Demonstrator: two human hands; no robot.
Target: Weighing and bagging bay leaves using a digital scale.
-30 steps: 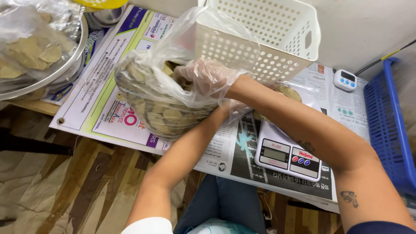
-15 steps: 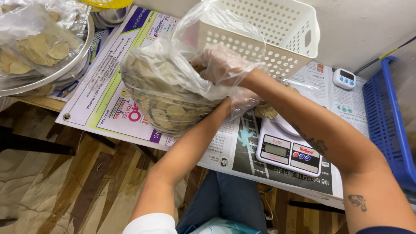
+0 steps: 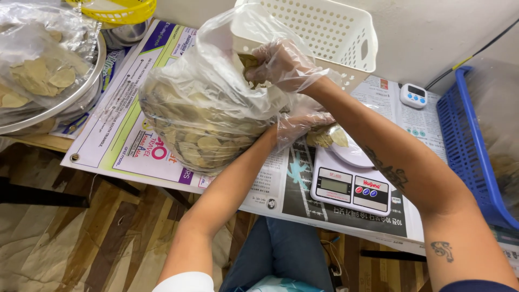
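**A:** What are your hands on?

**B:** Your right hand (image 3: pixel 281 65), in a thin crinkled plastic glove, has its fingers pinched together on the gathered neck of the clear plastic bag (image 3: pixel 205 113). Your left hand (image 3: pixel 303 121), gloved too, presses the bag's side; I cannot tell how its fingers stand.

**A:** And the bag itself?

**B:** Glossy, bulging, packed with flat dried leaves, lifted over the counter (image 3: pixel 135 146) beside the white perforated basket (image 3: pixel 324 27).

**A:** Anything printed nearby?

**B:** Glossy posters cover the counter; a white digital scale (image 3: pixel 351 189) carries a round dish of leaves.
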